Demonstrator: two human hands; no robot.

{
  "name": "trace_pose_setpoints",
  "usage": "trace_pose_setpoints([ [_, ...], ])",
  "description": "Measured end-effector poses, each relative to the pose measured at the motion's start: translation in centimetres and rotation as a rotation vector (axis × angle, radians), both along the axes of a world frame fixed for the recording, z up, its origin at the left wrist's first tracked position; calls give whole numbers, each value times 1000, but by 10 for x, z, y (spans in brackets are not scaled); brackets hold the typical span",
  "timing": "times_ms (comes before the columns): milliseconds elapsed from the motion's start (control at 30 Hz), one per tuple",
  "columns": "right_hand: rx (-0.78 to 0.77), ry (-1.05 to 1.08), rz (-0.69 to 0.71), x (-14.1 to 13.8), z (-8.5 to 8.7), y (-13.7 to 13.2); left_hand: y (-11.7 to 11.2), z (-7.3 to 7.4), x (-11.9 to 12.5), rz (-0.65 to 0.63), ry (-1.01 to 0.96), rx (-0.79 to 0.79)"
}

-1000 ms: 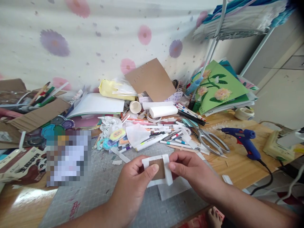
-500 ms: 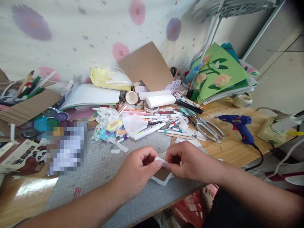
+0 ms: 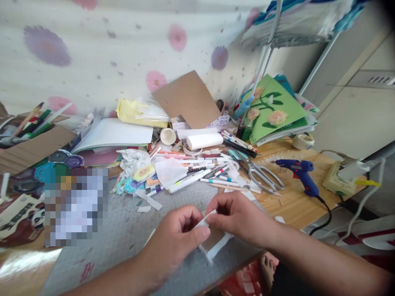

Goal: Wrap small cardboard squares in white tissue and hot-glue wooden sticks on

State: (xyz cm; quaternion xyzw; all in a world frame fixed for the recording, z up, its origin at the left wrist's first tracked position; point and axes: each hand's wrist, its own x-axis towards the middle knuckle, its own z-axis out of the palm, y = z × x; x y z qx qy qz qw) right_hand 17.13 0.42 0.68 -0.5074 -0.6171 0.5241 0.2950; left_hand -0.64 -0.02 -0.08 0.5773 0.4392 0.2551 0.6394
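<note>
while both hands meet over grey cutting mat (image 3: 123,224), small brown cardboard piece with white paper edging (image 3: 215,240) hangs between them, just above mat's near edge. left hand (image 3: 175,242): thumb and fingers pinched tight on piece's left side. right hand (image 3: 239,216): fingertips clamped on white top flap. two-sided pinch likely steadies thin piece. silver scissors (image 3: 263,177) and blue glue gun (image 3: 298,169) lie right of mat, probably for easy reach.
</note>
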Motion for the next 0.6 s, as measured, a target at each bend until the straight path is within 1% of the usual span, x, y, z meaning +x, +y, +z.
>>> trace_pose_setpoints([
  [100, -6, 52, -21, -1, 1, 0, 1, -2, 0, 75, 55, 58],
  [167, -2, 83, -51, -1, 2, 0, 1, -4, -1, 93, 26, 49],
  [267, 16, 40, -83, -2, 3, -1, -1, -3, 0, 47, -94, -17],
  [333, 9, -3, -87, -3, 4, -3, -2, -1, 0, 18, -134, -52],
  [400, 5, -36, -76, -5, 4, -4, -3, 0, 0, 24, -92, -40],
  [500, 34, -49, -73, -7, 5, -5, -2, 1, 1, 59, 46, 35],
  [600, 13, 37, -83, -7, 5, -4, 0, 3, 1, 74, 128, 65],
])
